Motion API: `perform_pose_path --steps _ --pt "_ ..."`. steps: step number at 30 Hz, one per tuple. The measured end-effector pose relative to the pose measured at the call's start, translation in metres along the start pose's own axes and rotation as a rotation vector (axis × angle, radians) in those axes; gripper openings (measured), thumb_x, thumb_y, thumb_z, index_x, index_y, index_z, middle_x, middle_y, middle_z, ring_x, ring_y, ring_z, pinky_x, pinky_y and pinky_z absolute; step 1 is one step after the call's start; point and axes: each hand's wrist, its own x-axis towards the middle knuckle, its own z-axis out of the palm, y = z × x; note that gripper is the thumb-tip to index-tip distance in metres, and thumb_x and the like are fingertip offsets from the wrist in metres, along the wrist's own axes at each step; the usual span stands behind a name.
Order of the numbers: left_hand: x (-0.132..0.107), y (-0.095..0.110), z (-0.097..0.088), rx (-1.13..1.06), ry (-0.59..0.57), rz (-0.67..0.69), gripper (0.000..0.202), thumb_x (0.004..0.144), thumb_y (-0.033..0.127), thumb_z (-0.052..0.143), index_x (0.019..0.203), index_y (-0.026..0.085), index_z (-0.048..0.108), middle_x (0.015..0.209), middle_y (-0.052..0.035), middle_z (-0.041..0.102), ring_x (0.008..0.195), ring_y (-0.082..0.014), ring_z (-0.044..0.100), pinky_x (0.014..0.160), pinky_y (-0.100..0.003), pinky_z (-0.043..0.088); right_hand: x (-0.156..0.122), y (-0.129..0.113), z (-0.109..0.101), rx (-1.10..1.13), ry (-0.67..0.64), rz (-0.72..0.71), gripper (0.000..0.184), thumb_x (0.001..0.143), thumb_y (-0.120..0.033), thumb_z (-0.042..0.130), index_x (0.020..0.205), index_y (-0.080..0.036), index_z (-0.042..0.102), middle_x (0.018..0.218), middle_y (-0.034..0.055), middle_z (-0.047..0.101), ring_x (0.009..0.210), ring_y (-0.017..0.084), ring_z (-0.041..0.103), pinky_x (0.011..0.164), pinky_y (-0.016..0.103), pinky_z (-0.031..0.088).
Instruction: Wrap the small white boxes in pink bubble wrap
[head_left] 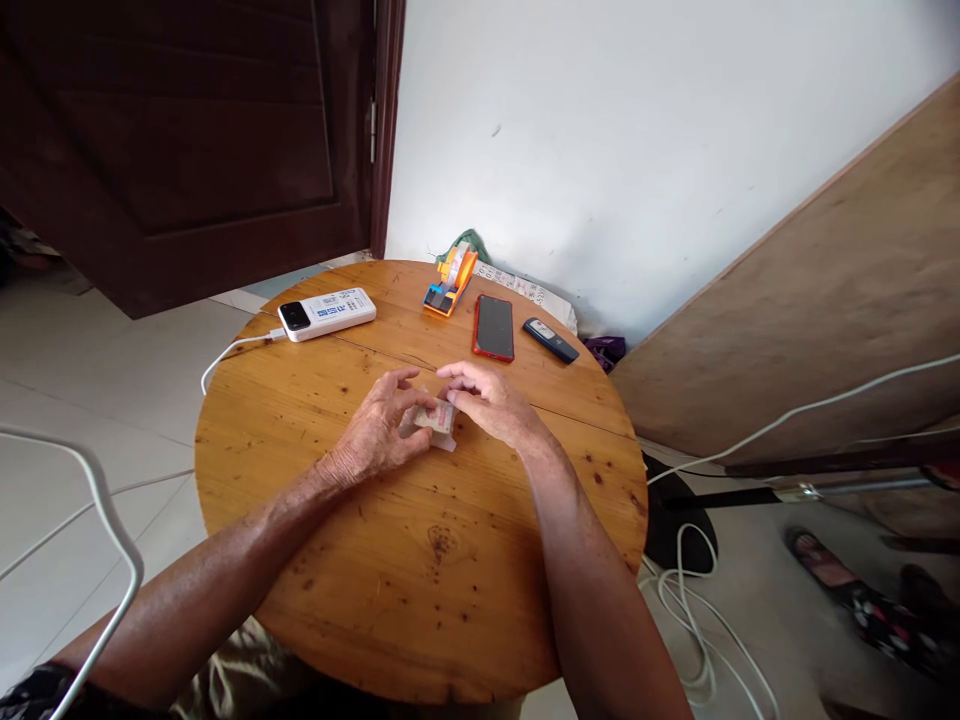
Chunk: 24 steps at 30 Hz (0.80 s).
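A small pale packet with red print [435,417] lies on the round wooden table, with a thin whitish wrapper or film sticking out around it. My left hand [384,420] is closed on its left side, thumb at the near edge and fingertips on top. At the far right corner, my right hand [491,400] has thumb and forefinger drawn together on the packet's edge, with the other fingers curved above. Fingers cover part of the packet, so its full shape is hidden.
Farther back on the table [442,600] are a white power bank [330,313] with a cable, an orange tape dispenser [451,280], a red-edged phone [493,328] and a dark blue handheld device [550,340]. A white cable [112,530] hangs at left. A person's foot [821,562] shows at right.
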Motion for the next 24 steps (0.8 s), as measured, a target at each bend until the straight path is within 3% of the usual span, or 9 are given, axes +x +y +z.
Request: perform_pose_path --steps 9,16,24 --pt "0.0013 -0.0039 0.0027 0.031 -0.002 0.0 0.031 0.074 0.015 0.071 0.104 0.022 0.071 0.139 -0.0119 0.048 0.131 -0.0318 0.052 0.107 -0.051 0.048 0.0004 -0.0032 0.0025 -0.028 0.04 -0.051 0.03 0.084 -0.009 0.048 0.106 -0.018 0.067 0.09 0.004 0.074 0.081 0.014 0.07 0.077 0.029 0.054" --pt "0.0004 0.0017 -0.001 -0.045 0.002 0.015 0.027 0.076 0.014 0.067 0.102 0.021 0.069 0.14 -0.0133 0.048 0.131 -0.0326 0.051 0.097 -0.05 0.055 0.0021 0.0001 0.0034 -0.01 0.114 -0.057 0.029 0.084 -0.011 0.049 0.105 -0.018 0.067 0.088 0.0038 0.075 0.083 0.015 0.071 0.079 0.031 0.054" --pt "0.0017 -0.0036 -0.0025 -0.089 0.031 -0.028 0.034 0.074 0.019 0.065 0.108 0.019 0.065 0.139 -0.014 0.051 0.132 -0.0312 0.052 0.106 -0.049 0.047 -0.0018 -0.0035 -0.0057 -0.021 0.132 -0.042 0.028 0.084 -0.013 0.05 0.105 -0.017 0.068 0.091 0.006 0.075 0.084 0.017 0.069 0.081 0.033 0.053"
